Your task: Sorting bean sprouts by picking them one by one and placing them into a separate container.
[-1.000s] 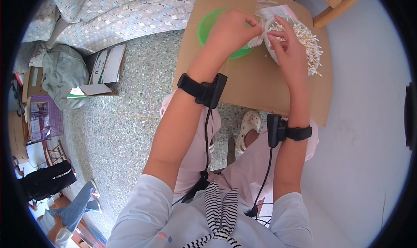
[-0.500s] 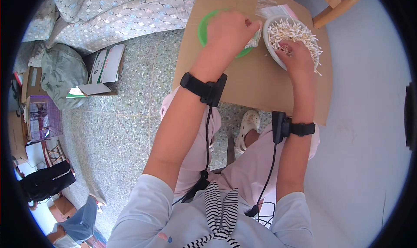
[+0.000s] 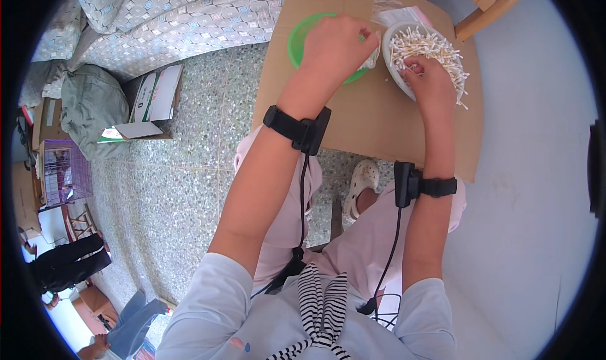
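Note:
A green bowl (image 3: 295,47) stands on the cardboard-topped table, partly covered by my left hand (image 3: 336,44). That hand is closed, its thumb and fingers at the rim of what looks like a clear plastic bag (image 3: 373,58) with whitish contents; the palm hides much of it. Right of it, a white bowl (image 3: 395,78) is heaped with cotton swabs (image 3: 429,47), several poking over the rim. My right hand (image 3: 432,82) reaches over the near part of the heap, fingertips pinched among the swabs. How many it grips cannot be made out.
Flat clear plastic bags (image 3: 404,16) lie behind the bowls on the cardboard (image 3: 372,117). A wooden chair (image 3: 489,13) stands at the far right, against the white wall (image 3: 524,139). Patterned cloth (image 3: 183,22) hangs at the far left. Other people (image 3: 72,262) are at the lower left.
My right fingers have drawn together among the swabs. My left hand has shifted slightly right and stays over the green bowl. A person at the lower left has moved.

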{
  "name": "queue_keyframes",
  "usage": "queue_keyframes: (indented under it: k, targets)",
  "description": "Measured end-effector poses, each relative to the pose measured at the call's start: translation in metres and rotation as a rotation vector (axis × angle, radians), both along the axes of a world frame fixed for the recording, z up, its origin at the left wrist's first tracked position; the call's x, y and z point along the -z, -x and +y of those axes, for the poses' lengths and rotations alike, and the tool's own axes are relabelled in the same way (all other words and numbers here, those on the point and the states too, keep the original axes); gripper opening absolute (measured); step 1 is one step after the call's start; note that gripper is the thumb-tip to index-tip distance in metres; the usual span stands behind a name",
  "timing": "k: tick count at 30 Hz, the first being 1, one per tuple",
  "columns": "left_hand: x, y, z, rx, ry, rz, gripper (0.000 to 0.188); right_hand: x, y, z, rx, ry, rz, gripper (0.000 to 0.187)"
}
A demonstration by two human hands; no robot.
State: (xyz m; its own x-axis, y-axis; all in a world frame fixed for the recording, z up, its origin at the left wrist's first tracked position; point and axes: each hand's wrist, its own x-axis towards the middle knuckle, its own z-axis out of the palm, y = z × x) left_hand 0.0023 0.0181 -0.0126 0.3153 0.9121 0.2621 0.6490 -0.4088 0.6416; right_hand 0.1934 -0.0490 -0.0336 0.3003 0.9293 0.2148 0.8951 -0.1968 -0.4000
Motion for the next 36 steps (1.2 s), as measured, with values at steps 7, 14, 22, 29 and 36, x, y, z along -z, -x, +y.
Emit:
queue_keyframes:
  k: [7, 14, 22, 29, 36]
  targets:
    - [0.009, -0.001, 0.005, -0.013, -0.113, -0.008, 0.034, -0.006, 0.007, 0.003, 0.045, -0.052, 0.016, 0.018]
    - [-0.007, -0.008, -0.003, 0.226, -0.108, -0.270, 0.027, -0.026, 0.010, -0.003, 0.079, -0.486, 0.044, 0.013]
    - [-0.002, -0.021, -0.002, 0.445, -0.408, -0.260, 0.018, -0.043, 0.035, -0.011, -0.253, -0.677, 0.212, 0.014]
    - [-0.001, -0.020, -0.002, 0.484, -0.401, -0.416, 0.016, -0.048, 0.035, -0.018, -0.323, -0.745, 0.223, 0.013]
    - [-0.012, -0.016, -0.006, 0.365, -0.281, -0.476, 0.017, -0.043, 0.024, -0.021, -0.178, -0.783, 0.365, 0.011]
